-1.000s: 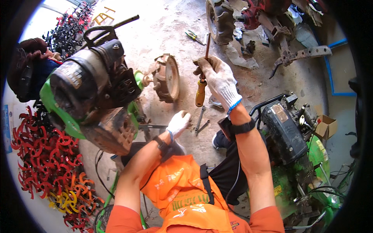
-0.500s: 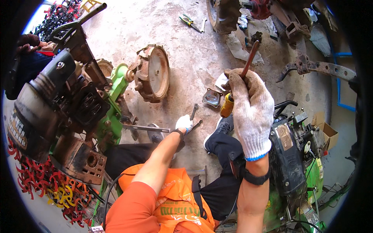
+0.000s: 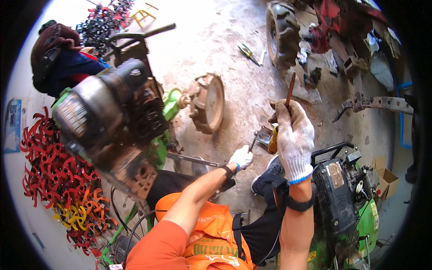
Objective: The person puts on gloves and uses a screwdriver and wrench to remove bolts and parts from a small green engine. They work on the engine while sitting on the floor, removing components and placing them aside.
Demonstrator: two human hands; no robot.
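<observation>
My gloved right hand [image 3: 291, 139] is closed around a screwdriver, its yellow handle [image 3: 272, 143] below and rust-brown shaft [image 3: 291, 84] pointing up. My gloved left hand [image 3: 240, 158], lower and further left, grips a dark wrench [image 3: 253, 141]. A square metal cover [image 3: 263, 136] lies on the floor, partly hidden behind the screwdriver handle. Just left of both hands stands a green machine [image 3: 158, 148] with a black engine [image 3: 110, 101] and a muddy lugged wheel [image 3: 209, 103]. A long slotted metal bar [image 3: 193, 158] sticks out from it, near my left hand.
A second green machine with a black cover [image 3: 335, 193] is at my right, beside a cardboard box [image 3: 386, 180]. A red machine [image 3: 328, 18], tyre [image 3: 281, 36] and steel hitch bar [image 3: 382, 104] are ahead right. Pliers [image 3: 247, 53] lie on the floor. Red blades [image 3: 54, 166] fill the left.
My left hand has reached out to the floor and closed on a dark wrench. My right hand has moved rightward in the picture, still holding the screwdriver. The camera view has shifted.
</observation>
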